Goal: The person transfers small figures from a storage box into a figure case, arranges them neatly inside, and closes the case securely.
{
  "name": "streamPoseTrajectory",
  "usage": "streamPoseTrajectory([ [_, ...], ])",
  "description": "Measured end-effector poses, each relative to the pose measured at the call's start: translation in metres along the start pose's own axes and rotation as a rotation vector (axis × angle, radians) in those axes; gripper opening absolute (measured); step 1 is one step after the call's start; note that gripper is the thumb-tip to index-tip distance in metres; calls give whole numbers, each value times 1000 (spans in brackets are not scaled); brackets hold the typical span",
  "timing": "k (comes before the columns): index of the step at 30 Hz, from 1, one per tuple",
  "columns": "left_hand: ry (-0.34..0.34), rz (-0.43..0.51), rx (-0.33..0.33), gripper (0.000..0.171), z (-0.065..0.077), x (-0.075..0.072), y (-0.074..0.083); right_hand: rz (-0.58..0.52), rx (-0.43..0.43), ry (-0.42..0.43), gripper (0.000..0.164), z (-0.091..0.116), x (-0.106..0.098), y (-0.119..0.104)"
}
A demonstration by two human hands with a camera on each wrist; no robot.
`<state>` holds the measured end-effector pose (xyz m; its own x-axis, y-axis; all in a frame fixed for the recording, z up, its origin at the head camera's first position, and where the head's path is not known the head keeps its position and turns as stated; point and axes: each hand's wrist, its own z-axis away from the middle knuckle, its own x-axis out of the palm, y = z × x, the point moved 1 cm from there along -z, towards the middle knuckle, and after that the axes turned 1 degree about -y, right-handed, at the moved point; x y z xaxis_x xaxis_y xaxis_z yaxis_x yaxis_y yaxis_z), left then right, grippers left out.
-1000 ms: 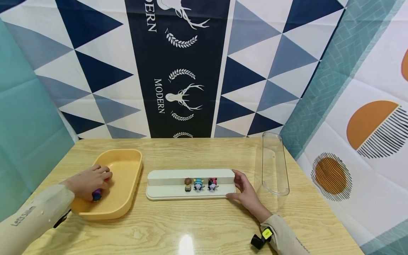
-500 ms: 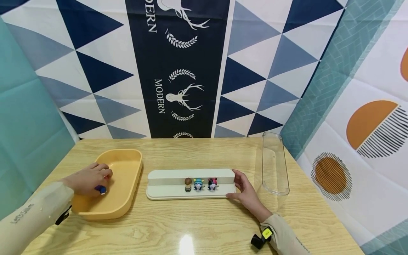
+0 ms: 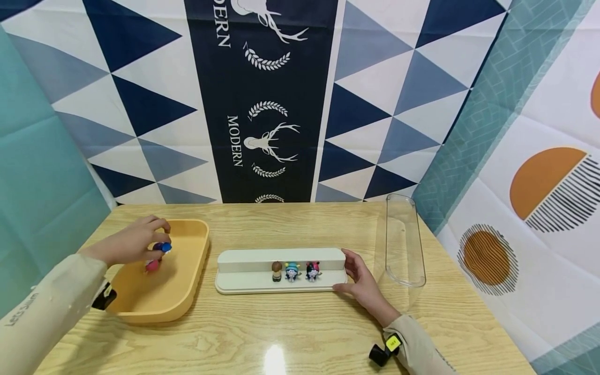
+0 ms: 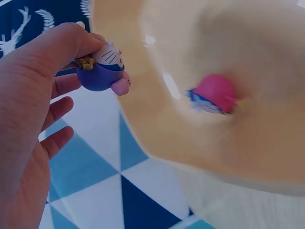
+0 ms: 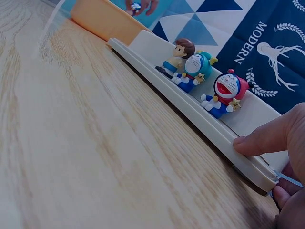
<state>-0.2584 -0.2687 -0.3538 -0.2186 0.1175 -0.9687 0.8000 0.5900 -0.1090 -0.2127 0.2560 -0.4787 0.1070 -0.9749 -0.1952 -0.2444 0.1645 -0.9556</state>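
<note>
Above the orange tub [image 3: 199, 271], my left hand [image 3: 133, 242] pinches a small cat figurine [image 4: 97, 74] with a purple-blue body and whiskers, between thumb and fingers. A second figurine [image 4: 217, 93], with a pink hood, lies in the tub below. My right hand [image 3: 362, 285] grips the right end of a white stepped display stand [image 3: 239, 284], its thumb [image 5: 244, 145] on the front edge. On the lower step stand a brown-haired boy figurine [image 5: 177, 56], a teal-hooded cat figurine [image 5: 191, 69] and a red-hooded cat figurine [image 5: 226, 95].
A clear plastic cover [image 3: 404, 250] sits on the wooden table [image 3: 234, 333] at the right, beyond my right hand. Patterned cloth [image 3: 375, 104] hangs behind the table. A teal cloth [image 3: 42, 182] hangs on the left.
My left hand has risen from inside the tub, moving up and slightly right with the cat figurine. The pink-hooded figurine has come into view below it. My right hand has stayed put.
</note>
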Motion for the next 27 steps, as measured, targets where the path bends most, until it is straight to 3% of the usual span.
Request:
streamPoseTrajectory([
  [3, 10, 17, -10, 16, -7, -6, 2, 0, 3, -2, 89, 1, 0, -1],
  [11, -49, 202, -84, 12, -22, -14, 15, 9, -7, -1, 89, 1, -1, 0],
  [20, 46, 337, -153, 24, -39, -10, 26, 7, 0, 2, 88, 1, 1, -2],
  [27, 119, 569, -309, 37, -53, -6, 33, 12, 5, 20, 88, 1, 1, -3],
])
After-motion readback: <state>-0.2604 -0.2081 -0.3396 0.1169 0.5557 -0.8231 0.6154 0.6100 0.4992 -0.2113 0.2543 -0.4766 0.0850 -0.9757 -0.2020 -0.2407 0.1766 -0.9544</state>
